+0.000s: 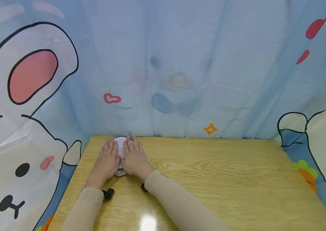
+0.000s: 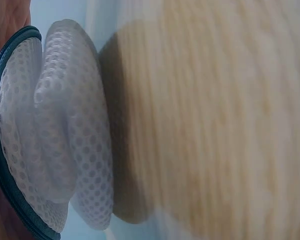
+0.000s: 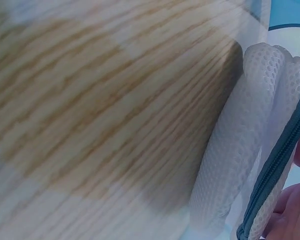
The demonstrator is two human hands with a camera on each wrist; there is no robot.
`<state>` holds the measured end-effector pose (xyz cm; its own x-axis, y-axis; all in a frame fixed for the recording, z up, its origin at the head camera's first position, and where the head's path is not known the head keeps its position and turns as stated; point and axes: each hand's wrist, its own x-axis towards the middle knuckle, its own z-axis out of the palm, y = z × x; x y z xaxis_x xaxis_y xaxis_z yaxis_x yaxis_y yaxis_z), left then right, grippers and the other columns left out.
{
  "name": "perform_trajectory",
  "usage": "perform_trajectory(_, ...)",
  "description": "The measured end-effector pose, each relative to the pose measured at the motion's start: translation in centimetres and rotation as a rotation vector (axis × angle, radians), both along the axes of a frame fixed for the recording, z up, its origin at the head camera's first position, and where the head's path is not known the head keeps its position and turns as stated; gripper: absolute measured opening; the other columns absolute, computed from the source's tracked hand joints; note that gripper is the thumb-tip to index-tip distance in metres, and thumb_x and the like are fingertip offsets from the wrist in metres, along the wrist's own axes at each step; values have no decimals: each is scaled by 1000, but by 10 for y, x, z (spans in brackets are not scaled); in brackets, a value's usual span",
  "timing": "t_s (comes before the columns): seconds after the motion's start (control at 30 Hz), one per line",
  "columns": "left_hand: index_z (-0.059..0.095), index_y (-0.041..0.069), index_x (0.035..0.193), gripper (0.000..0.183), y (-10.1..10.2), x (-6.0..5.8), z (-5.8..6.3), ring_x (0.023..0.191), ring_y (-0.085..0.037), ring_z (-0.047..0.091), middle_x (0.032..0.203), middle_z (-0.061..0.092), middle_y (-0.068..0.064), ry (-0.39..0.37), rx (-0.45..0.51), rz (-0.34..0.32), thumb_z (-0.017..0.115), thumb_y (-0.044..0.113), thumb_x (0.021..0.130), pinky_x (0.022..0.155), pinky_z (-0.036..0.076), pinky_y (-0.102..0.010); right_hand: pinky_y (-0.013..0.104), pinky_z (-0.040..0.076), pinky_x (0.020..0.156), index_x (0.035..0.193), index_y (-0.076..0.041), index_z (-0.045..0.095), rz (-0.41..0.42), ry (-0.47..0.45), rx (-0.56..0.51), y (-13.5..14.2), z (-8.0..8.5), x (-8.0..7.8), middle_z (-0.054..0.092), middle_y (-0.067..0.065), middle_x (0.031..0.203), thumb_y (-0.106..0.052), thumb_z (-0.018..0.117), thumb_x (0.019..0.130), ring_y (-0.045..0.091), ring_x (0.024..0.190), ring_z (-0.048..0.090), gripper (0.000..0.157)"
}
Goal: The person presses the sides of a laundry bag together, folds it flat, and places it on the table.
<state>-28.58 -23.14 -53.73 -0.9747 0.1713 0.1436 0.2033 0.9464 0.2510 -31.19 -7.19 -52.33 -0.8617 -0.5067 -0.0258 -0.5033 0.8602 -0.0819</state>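
A round white mesh laundry bag [image 1: 120, 145] with a dark teal zippered rim lies near the table's far left edge. My left hand [image 1: 107, 162] rests on its left side, fingers straight and pointing away from me. On the right side lies my right hand [image 1: 135, 158], its fingers also extended, the two thumbs close together. From the left wrist, the bag's honeycomb mesh [image 2: 87, 135] shows in soft folded layers below the teal zipper [image 2: 7, 170]. The right wrist view has the same layered mesh [image 3: 235, 140] beneath the hand. The bag's contents, if any, cannot be made out.
The wood-grain table [image 1: 223, 179] extends to the right and toward me. Behind it hangs a light blue curtain [image 1: 194, 64] with cartoon prints, meeting the table's back edge. Black wrist mounts [image 1: 108, 193] sit under the sleeves' ends.
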Motion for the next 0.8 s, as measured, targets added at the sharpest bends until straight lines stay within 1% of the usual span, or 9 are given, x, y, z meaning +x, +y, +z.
perform_trajectory(0.23,22,-11,167,65,2,0,-1,165,-52,14,177,16,-31,-30,2,6,43,23,114,131,20,-69,53,6,139,174,-9,11,-5,-59,12,0,-5,-3,-2,11,183,-49,36,116,36,170,-8,75)
perform_trajectory(0.47,23,-10,167,66,3,-1,-5,165,-52,14,177,16,-31,-56,1,15,43,24,114,132,20,-68,51,7,139,174,-9,13,-10,-73,13,1,-4,0,-1,9,184,-48,35,116,35,171,-7,73)
perform_trajectory(0.63,20,-9,168,66,3,-3,-9,166,-51,10,178,12,-30,-104,-6,10,40,25,115,132,19,-68,50,8,139,174,-10,14,-13,-81,34,1,-6,1,1,8,184,-47,34,116,34,171,-6,72)
perform_trajectory(0.8,17,-8,168,67,3,-3,-11,167,-50,5,179,7,-28,-150,-10,14,39,27,115,133,16,-68,50,6,139,174,-10,12,-15,-115,34,0,-10,-1,-2,8,184,-47,33,116,34,171,-10,72)
